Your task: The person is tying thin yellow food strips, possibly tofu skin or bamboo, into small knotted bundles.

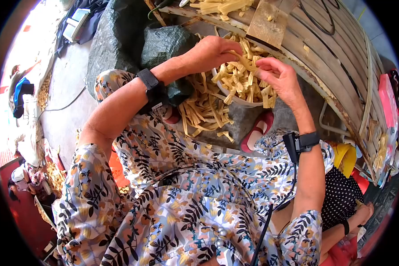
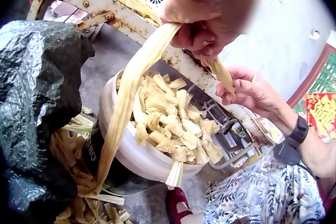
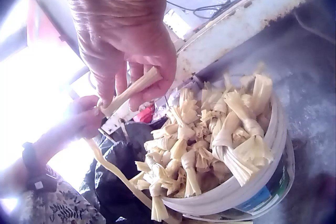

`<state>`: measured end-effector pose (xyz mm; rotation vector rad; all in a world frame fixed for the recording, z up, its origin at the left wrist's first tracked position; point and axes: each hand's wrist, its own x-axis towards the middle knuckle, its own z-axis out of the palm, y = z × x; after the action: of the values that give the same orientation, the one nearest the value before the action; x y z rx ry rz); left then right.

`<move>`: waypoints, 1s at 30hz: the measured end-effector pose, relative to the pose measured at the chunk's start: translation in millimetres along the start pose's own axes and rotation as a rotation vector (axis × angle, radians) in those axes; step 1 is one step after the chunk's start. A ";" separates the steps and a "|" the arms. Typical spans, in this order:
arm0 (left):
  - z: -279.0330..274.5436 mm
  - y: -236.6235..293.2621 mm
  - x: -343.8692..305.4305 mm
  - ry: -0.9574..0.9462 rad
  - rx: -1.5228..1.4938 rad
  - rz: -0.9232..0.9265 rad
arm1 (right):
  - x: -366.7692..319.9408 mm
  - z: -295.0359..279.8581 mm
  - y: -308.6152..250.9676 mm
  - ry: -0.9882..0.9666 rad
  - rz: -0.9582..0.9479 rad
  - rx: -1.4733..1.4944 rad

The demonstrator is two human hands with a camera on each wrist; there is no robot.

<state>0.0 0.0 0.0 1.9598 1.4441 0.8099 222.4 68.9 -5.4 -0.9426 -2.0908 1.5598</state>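
Note:
Both hands meet over a white bucket (image 2: pixel 113 113) heaped with pale yellow knotted strips (image 3: pixel 184 150). My left hand (image 1: pixel 210 53) grips a long, flat, dried-looking yellow strip (image 2: pixel 131 79), whose tail hangs past the bucket's side toward a loose pile. At the short end of this strip, my right hand (image 1: pixel 281 80) pinches with thumb and fingers, as the right wrist view shows. The two hands are close together, and the part of the strip inside the left fingers is hidden. Loose strips (image 1: pixel 201 111) lie on the floor beside the bucket.
Dark green plastic sacking (image 1: pixel 166 44) stands left of the bucket. A slatted wooden platform with a rusty metal edge (image 2: pixel 121 16) runs behind it, bearing a board (image 1: pixel 267 26) and more strips. Another person's arm (image 1: pixel 348 226) shows at lower right.

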 end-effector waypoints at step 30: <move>27.5 5.2 1.6 0.227 0.082 -0.051 | 7.6 7.6 15.7 0.105 0.150 0.007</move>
<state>24.2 -2.2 -14.0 1.9320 1.6744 0.9901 216.8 71.5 -23.4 -1.1763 -1.9817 1.5517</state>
